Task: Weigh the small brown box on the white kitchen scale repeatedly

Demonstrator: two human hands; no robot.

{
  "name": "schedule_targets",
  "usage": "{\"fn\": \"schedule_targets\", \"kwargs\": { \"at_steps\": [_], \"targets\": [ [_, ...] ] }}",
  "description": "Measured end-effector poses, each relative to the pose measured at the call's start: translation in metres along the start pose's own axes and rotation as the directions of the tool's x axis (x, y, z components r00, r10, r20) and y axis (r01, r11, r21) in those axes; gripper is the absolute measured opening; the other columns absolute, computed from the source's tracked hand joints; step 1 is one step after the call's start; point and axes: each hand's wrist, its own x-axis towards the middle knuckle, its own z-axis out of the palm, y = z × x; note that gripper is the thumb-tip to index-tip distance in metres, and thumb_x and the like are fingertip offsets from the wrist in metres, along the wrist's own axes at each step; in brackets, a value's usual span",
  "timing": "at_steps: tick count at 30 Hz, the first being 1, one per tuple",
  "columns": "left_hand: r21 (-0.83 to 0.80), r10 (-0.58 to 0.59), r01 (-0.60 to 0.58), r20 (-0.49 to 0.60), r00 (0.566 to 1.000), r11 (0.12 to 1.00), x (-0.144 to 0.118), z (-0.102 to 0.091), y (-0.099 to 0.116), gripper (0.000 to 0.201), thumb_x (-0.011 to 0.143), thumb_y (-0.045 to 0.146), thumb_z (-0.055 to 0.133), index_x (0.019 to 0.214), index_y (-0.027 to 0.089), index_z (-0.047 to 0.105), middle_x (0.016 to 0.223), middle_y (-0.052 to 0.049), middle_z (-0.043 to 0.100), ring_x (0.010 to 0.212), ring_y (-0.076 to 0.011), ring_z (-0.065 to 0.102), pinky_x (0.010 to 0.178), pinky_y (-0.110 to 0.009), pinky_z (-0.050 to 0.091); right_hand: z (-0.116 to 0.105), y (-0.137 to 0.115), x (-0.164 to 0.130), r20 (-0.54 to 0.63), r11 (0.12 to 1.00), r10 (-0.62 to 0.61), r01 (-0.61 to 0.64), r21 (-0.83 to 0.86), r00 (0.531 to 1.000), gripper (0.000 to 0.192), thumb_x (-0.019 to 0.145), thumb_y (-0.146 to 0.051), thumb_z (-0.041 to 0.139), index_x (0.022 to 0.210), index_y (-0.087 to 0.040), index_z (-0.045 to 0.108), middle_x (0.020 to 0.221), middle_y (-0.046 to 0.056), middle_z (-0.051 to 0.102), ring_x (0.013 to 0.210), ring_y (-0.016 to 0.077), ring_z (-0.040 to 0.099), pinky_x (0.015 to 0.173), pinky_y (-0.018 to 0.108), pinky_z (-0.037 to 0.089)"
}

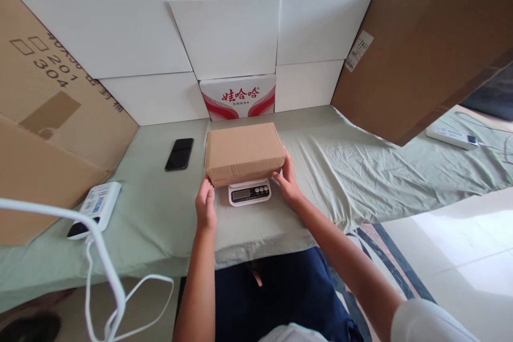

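A closed brown cardboard box (245,150) is between my two hands at the middle of the table. My left hand (206,204) grips its near left corner, fingers partly hidden under the edge. At the near right corner, my right hand (287,179) has its thumb on the front face and its fingers along the side. Directly below the box is a white digital kitchen scale (249,192), with its display and buttons showing in front. The box hides the scale's platform, so I cannot tell whether its full weight rests there.
A black phone (179,154) lies left of the box. White power strips (98,206) sit at both sides. White boxes (237,97) stand along the back, and large brown cartons (417,59) flank the cloth-covered table (160,214). A white cable (108,262) loops at lower left.
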Motion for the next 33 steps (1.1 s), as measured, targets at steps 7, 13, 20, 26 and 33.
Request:
{"fn": "schedule_targets", "kwargs": {
  "at_steps": [7,13,20,26,33],
  "targets": [
    [-0.022,0.045,-0.045,-0.03,0.999,0.999,0.005,-0.006,-0.001,0.089,0.086,0.069,0.066,0.155,0.014,0.053,0.16,-0.023,0.052,0.153,-0.0383,0.046,0.127,-0.051,0.035,-0.002,-0.002,0.003,-0.014,0.998,-0.009,0.01,0.057,1.0,0.081,0.094,-0.063,0.063,0.164,-0.041,0.028,0.176,0.001,0.03,0.163,0.0323,0.03,0.135,0.056,0.026],
    [-0.042,0.047,-0.051,-0.093,0.995,0.998,0.004,-0.007,0.004,0.082,0.089,0.068,0.062,0.153,0.016,0.057,0.16,-0.022,0.052,0.152,-0.037,0.047,0.127,-0.051,0.035,-0.007,-0.006,0.008,-0.072,0.993,-0.02,0.029,0.118,0.997,0.071,0.097,-0.062,0.057,0.161,-0.041,0.035,0.171,0.002,0.041,0.157,0.0325,0.042,0.131,0.057,0.032],
    [-0.025,-0.039,0.038,-0.038,0.999,0.999,0.0,-0.007,-0.001,0.091,0.083,0.076,0.064,0.146,0.011,0.064,0.149,-0.025,0.062,0.145,-0.0401,0.055,0.124,-0.054,0.039,-0.002,-0.01,0.008,0.014,0.99,0.033,-0.034,0.137,0.999,0.075,0.094,-0.065,0.061,0.16,-0.036,0.039,0.173,0.0,0.038,0.161,0.0303,0.035,0.134,0.051,0.031],
    [-0.031,-0.009,0.008,-0.034,0.999,0.999,-0.001,-0.007,0.002,0.087,0.085,0.073,0.064,0.147,0.012,0.063,0.151,-0.024,0.061,0.147,-0.0393,0.053,0.125,-0.054,0.037,-0.003,-0.01,0.009,0.01,0.992,0.055,-0.056,0.115,0.998,0.079,0.093,-0.067,0.061,0.162,-0.037,0.036,0.174,0.0,0.036,0.159,0.0321,0.039,0.132,0.054,0.033],
    [-0.007,-0.023,0.022,-0.02,1.0,1.0,-0.001,-0.007,-0.001,0.091,0.085,0.076,0.062,0.15,0.013,0.06,0.154,-0.024,0.058,0.148,-0.039,0.052,0.125,-0.052,0.038,-0.005,-0.009,0.009,-0.022,0.991,0.058,-0.055,0.12,0.998,0.082,0.094,-0.066,0.06,0.164,-0.038,0.03,0.173,0.002,0.038,0.16,0.0323,0.038,0.134,0.057,0.029]
  ]
}}
